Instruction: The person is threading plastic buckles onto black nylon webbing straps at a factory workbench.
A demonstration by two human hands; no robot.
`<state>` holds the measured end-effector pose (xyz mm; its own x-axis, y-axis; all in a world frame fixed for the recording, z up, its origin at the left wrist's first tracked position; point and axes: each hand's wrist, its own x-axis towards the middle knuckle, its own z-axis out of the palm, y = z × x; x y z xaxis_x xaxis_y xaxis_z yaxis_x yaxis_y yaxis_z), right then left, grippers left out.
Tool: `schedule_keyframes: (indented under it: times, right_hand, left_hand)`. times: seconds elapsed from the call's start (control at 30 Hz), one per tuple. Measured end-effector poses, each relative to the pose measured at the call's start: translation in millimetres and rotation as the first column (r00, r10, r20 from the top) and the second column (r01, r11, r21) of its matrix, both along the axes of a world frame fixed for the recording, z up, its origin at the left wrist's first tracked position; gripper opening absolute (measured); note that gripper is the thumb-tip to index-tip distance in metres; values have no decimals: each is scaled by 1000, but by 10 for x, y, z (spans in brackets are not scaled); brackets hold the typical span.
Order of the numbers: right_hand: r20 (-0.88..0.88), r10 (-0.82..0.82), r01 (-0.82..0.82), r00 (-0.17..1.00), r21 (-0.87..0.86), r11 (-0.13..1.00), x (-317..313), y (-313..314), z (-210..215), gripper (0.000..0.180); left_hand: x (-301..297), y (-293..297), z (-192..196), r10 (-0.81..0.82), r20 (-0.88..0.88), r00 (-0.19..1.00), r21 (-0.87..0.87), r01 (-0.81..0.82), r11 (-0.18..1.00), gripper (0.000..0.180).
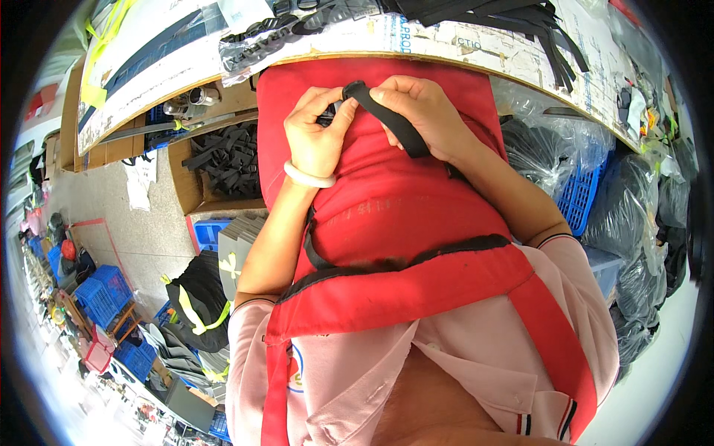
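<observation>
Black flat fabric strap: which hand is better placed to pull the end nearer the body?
Probably the right hand: it holds the black flat fabric strap closer to that end. The left hand pinches the far end.

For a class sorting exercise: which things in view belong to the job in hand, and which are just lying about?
In the job: black strap, held by left hand and right hand; perhaps the black straps on the table.

Seemingly just lying about: blue crates at left; clear plastic bags at right.
</observation>
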<state>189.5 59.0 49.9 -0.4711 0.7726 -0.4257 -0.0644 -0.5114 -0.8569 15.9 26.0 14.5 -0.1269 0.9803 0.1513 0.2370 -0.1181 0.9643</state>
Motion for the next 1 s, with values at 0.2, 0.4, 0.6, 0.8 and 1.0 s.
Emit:
schedule_keyframes:
  times: [0.2,0.4,0.6,0.8,1.0]
  right_hand:
    - [-18,-65,64,998,-23,998,-87,-45,-9,19]
    - [24,-64,63,998,16,998,-101,1,-159,19]
    - [-53,-51,54,997,52,997,-28,98,-330,27]
    - [-8,33,-32,999,128,991,-23,79,-264,16]
    - [184,-175,-52,967,819,572,-131,-29,-122,13]
  left_hand:
    - [-3,-3,-45,73,69,995,-16,-72,997,18]
    - [-3,-20,-70,70,-103,992,149,-54,987,18]
    - [-30,-87,-97,-32,-230,973,197,79,977,19]
    - [-168,-70,-137,215,673,708,-479,195,856,24]
    - [-190,-61,-139,201,890,410,-388,446,806,26]
